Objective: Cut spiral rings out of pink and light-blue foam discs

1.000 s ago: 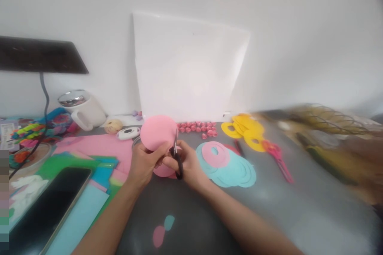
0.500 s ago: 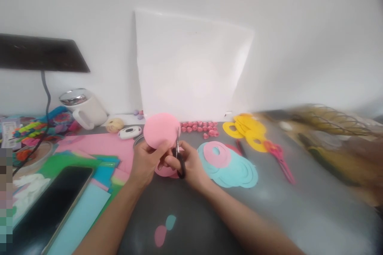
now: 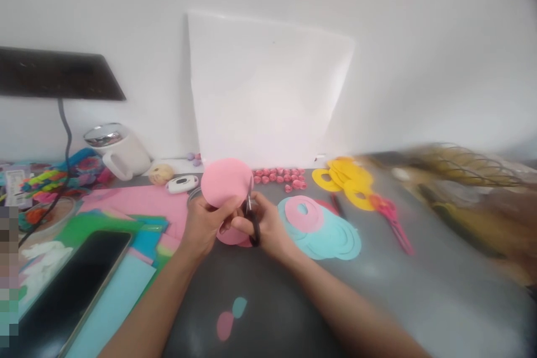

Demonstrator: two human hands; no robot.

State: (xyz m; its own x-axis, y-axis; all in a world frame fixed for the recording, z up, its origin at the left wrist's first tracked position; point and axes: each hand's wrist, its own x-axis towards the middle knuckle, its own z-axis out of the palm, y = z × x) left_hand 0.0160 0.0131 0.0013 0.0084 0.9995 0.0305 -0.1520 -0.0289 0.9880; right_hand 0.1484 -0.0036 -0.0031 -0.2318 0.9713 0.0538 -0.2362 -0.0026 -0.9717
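Together, left hand [image 3: 203, 225], right hand [image 3: 269, 227], forearms [image 3: 163, 291] converging

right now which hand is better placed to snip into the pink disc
Likely the right hand: it holds the black-handled scissors, which reach the right side of the pink disc. The left hand pinches the disc's lower edge, so seems better suited to steadying.

Matt pink paper disc [image 3: 226, 182], metal-bladed scissors [image 3: 254, 224] and smooth grey counter [image 3: 272, 324]; glossy phone screen [image 3: 79, 291] gleams at eight o'clock, mirror-bright mug lid [image 3: 104, 136] at nine.
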